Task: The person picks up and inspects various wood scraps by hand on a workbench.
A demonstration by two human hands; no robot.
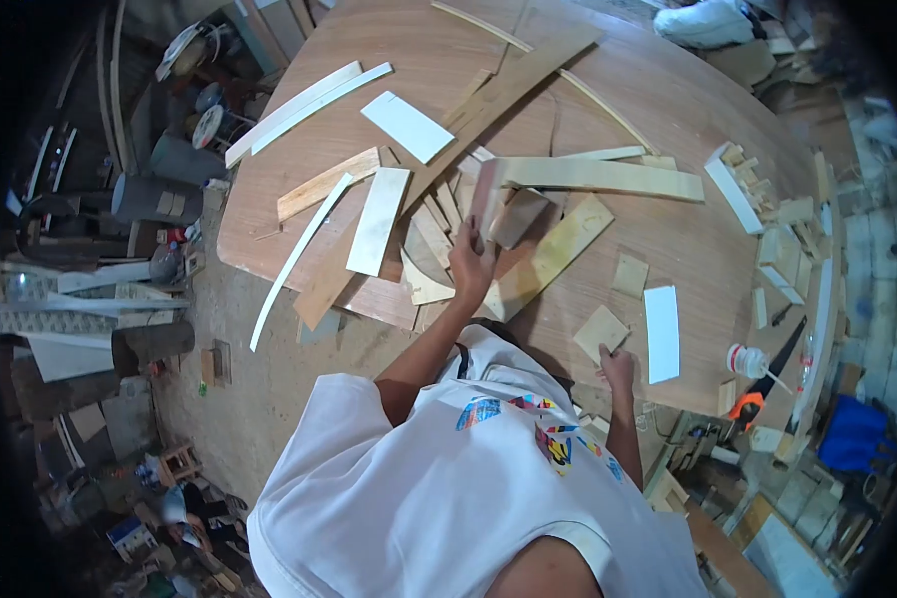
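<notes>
My left hand (473, 261) is closed on the near end of a reddish-brown wooden piece (485, 189), in the middle of the wood pile. Right beside that piece is a small brown wood block (519, 219), and a long pale board (608, 178) extends to the right from it. At the table's near edge, my right hand (618, 369) pinches the corner of a thin square wood piece (600, 334). Another square wood piece (630, 275) lies just beyond it, and a white rectangular panel (662, 334) lies to its right.
Boards and strips are strewn over the wooden table (269, 234), with a long brown plank (513, 90) running diagonally. A white glue bottle (747, 360) and an orange-handled saw (749, 403) are at the right edge. Wood scraps (747, 174) stand at the far right.
</notes>
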